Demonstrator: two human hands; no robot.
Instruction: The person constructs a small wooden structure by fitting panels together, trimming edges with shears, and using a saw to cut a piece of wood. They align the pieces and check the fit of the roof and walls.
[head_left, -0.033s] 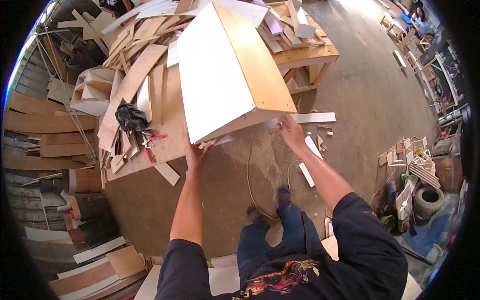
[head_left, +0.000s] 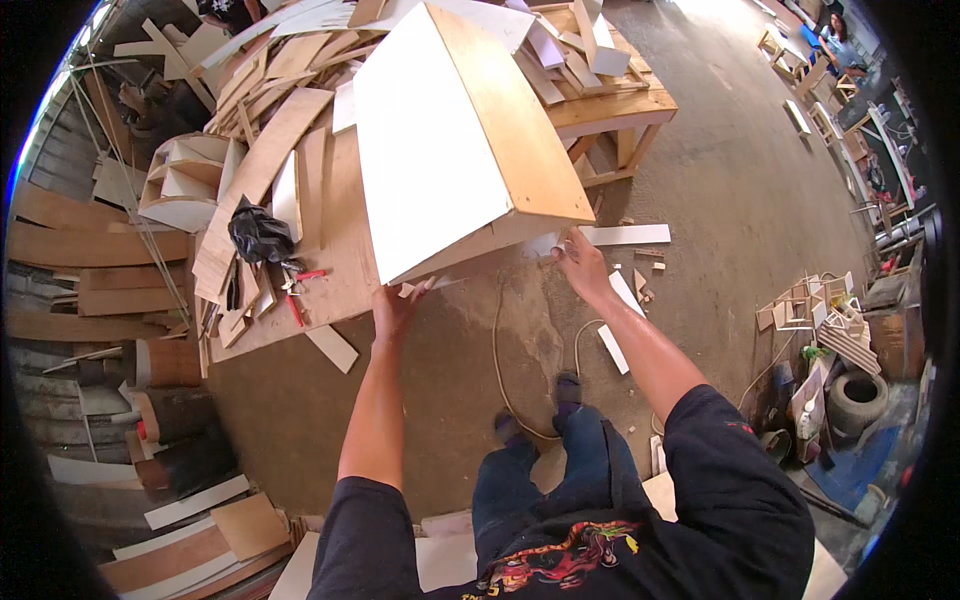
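Box (head_left: 450, 140), white and tan, over the surface (head_left: 343, 240) — near end jutting past its edge, floor (head_left: 440, 400) opening below. Left hand (head_left: 393, 308) holds one near corner, fingers tucked under; right hand (head_left: 582, 268) at the other — grip hidden, can't tell. Two red handles (head_left: 295, 311) lie left, one divided case (head_left: 180, 212) beyond.

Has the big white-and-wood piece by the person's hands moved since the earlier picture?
No, not noticeably: the white-and-wood piece sits in practically the same place against the wooden table.
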